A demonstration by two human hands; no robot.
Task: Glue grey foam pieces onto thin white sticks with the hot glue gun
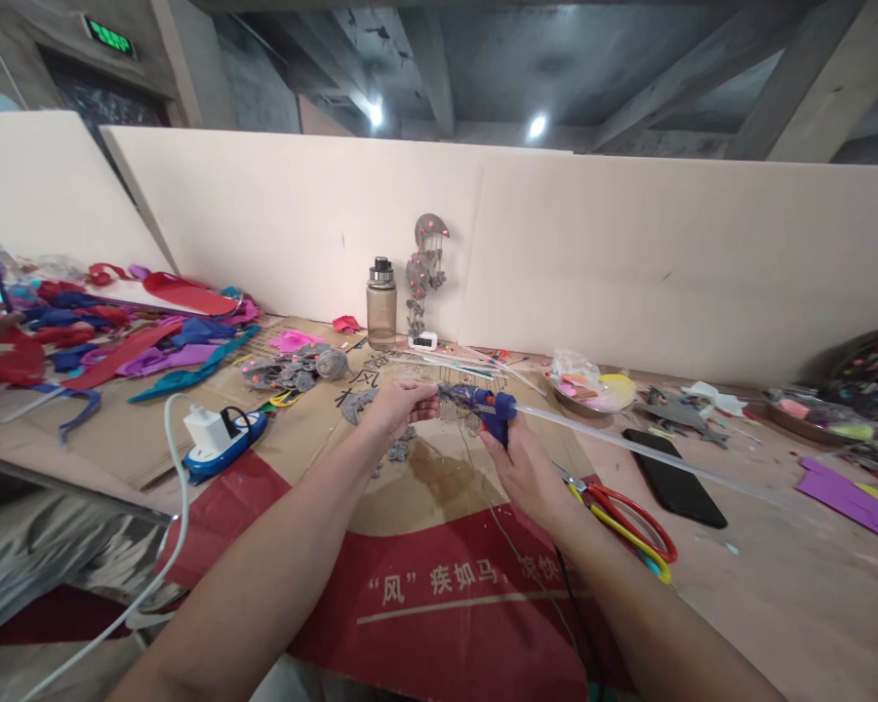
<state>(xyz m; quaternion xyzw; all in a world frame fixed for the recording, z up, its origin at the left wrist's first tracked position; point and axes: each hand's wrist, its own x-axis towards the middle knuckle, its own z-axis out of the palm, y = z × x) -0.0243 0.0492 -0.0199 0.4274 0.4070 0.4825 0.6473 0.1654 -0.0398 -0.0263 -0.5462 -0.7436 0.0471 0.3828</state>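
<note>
My right hand [525, 470] is wrapped round the handle of a blue hot glue gun [498, 408], which points left. A long clear glue stick [615, 435] runs out of its back end to the right. My left hand [404, 408] is closed in a pinch at the gun's nozzle. A small grey piece [446, 393] shows at those fingertips, its shape hard to make out. Below and beside the left hand, small grey cutouts [398, 451] and a grey crescent [355, 406] lie on the printed cardboard [417, 497].
Red- and yellow-handled scissors [629, 522] and a black phone [674, 478] lie on the right. A bottle [381, 307] stands near the white partition [592, 263], beside a grey hanging ornament [425, 268]. On the left are a blue power strip [225, 448], grey yarn [332, 362] and coloured fabric [132, 361].
</note>
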